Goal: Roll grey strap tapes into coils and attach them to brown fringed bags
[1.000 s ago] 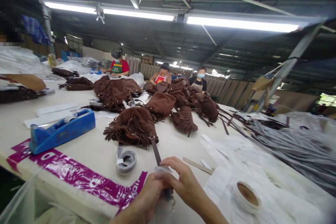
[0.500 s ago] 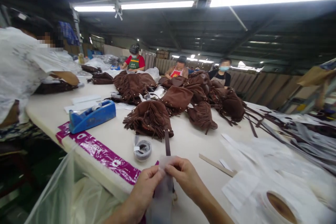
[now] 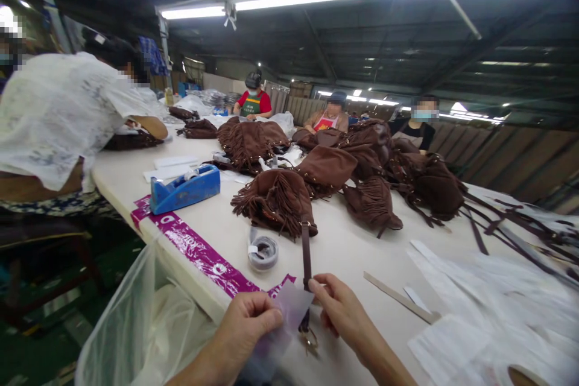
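My left hand (image 3: 251,327) pinches a thin translucent film sheet (image 3: 284,319) at the table's near edge. My right hand (image 3: 341,312) pinches the same sheet's upper right corner, where it lies against a brown strap (image 3: 306,253). The strap runs from a brown fringed bag (image 3: 275,202) down to a metal clasp (image 3: 309,341) between my hands. A small roll of tape (image 3: 263,251) lies just left of the strap.
A blue tape dispenser (image 3: 185,189) sits at left by magenta tape (image 3: 194,248) on the table edge. More fringed bags (image 3: 362,163) pile up mid-table; white sheets (image 3: 488,307) and a flat stick (image 3: 400,297) lie right. A clear plastic bag (image 3: 145,325) hangs below. A person in white (image 3: 58,114) leans at left; three others sit opposite.
The view has swung left and dropped, showing the person in white and the plastic bag. My hands have spread apart, and the film sheet is now stretched between them beside the strap.
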A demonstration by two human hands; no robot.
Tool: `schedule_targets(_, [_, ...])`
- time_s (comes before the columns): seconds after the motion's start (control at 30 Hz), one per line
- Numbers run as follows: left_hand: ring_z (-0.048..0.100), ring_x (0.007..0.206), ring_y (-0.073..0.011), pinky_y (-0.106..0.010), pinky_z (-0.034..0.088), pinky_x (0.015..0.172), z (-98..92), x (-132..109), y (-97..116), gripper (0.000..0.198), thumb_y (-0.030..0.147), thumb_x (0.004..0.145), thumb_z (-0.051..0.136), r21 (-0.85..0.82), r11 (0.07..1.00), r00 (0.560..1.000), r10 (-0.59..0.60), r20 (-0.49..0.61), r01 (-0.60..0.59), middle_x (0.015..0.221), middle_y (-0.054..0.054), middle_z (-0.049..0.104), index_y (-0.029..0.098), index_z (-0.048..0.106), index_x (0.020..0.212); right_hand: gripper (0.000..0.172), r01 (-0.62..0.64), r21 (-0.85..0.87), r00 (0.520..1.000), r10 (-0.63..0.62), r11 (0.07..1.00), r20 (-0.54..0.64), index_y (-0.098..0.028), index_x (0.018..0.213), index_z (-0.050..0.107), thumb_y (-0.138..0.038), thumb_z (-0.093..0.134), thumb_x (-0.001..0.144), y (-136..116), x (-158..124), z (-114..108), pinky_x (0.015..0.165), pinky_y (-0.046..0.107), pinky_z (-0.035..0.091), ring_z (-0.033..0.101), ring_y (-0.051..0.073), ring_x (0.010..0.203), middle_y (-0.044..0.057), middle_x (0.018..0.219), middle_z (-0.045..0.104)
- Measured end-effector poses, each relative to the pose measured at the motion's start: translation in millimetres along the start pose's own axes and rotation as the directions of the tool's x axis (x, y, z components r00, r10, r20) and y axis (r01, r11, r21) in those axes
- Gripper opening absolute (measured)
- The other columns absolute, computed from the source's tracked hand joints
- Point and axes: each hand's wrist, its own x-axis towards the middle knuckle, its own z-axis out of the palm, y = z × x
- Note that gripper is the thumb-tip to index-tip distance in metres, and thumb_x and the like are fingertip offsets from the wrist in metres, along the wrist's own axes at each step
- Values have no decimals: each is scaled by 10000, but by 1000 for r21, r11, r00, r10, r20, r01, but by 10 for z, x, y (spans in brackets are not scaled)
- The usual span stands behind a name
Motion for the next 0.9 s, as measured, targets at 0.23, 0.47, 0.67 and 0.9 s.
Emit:
schedule_targets(0.23, [381,510,-86,-212,269,513,-239,-108,-58,391,376,552,825,-88,996,999,-17,-43,13,502,39,487,158,502,532,419,3,236,963,-66,972,261,-161,896,573,-461,735,651,48,-29,227,446,212,344,514,109,475,-32,594,612])
schedule_targets(0.47, [462,533,-115,-257,404,559,-283,-228,-88,418,371,593,832,-299,945,991,-131,33,135,567,18,536,185,458,592,373,-213,462,885,-30,861,465,-169,938,539,-437,722,755,-93,-205,53,589,213,410,617,136,692,31,768,687])
schedule_targets(0.67, [474,518,-108,-243,392,536,-210,-277,-73,411,370,631,823,-334,927,985,-158,71,173,564,29,534,191,453,629,362,-195,488,897,-47,851,440,-197,969,526,-380,736,737,-116,-225,51,505,201,393,489,76,485,-83,590,522])
schedule_targets(0.9, [461,509,-102,-220,328,515,-171,-156,-210,462,404,594,844,-310,933,982,-158,107,184,576,34,533,190,436,628,462,-62,309,941,-48,949,336,-158,732,559,-534,789,594,-146,-171,299,347,176,264,363,50,393,-70,530,479])
